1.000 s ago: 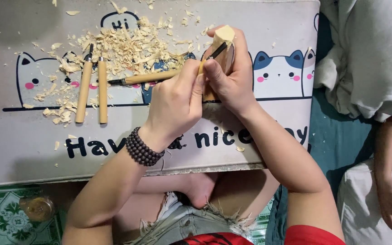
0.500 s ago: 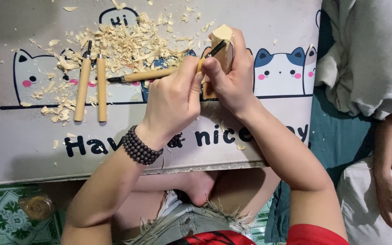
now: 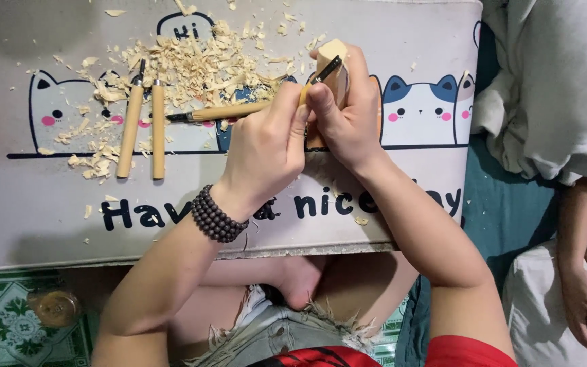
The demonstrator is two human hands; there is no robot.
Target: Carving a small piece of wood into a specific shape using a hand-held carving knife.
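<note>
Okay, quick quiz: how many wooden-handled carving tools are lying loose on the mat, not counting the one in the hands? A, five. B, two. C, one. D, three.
D: two carving tools lie side by side at left and a third lies crosswise among the wood shavings on the mat.

A home, with carving done on the floor: a cartoon-cat lap table [image 3: 49, 224] over patterned floor tiles [image 3: 1, 326], rumpled bedding [image 3: 552, 88] to the right, wood shavings [image 3: 198, 61] scattered.
</note>
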